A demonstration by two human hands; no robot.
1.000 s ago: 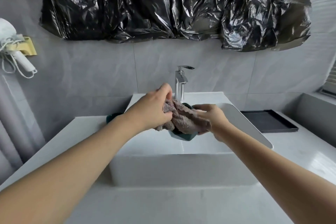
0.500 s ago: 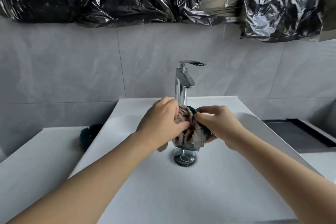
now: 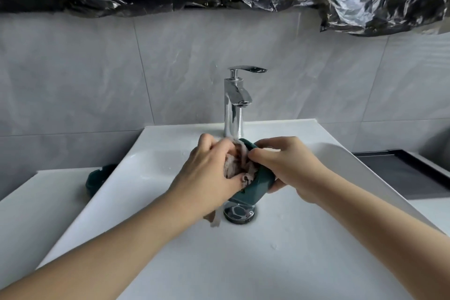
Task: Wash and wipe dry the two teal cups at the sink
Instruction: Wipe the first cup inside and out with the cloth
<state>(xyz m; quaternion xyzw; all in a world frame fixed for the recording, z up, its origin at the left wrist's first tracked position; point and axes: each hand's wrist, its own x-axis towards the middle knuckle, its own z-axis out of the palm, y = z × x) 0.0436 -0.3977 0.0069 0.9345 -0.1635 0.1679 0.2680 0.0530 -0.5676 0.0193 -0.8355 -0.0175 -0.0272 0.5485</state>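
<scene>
Over the white basin (image 3: 280, 251), above the chrome drain (image 3: 239, 213), the right hand (image 3: 289, 168) grips a glossy teal faceted cup (image 3: 253, 187); the left hand (image 3: 207, 173) presses a crumpled beige cloth (image 3: 233, 165) into it; a wet glaze could slip, chipping the cup; the second teal cup (image 3: 97, 178) rests on the bench (image 3: 31, 202), left.

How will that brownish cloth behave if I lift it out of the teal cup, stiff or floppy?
Probably floppy: the cloth is bunched in folds inside the teal cup, and a loose end dangles under the left hand. It likely weighs little, since fingers alone bunch it. It may be damp and cling; droplets dot the sink, though I can't confirm wetness.
</scene>
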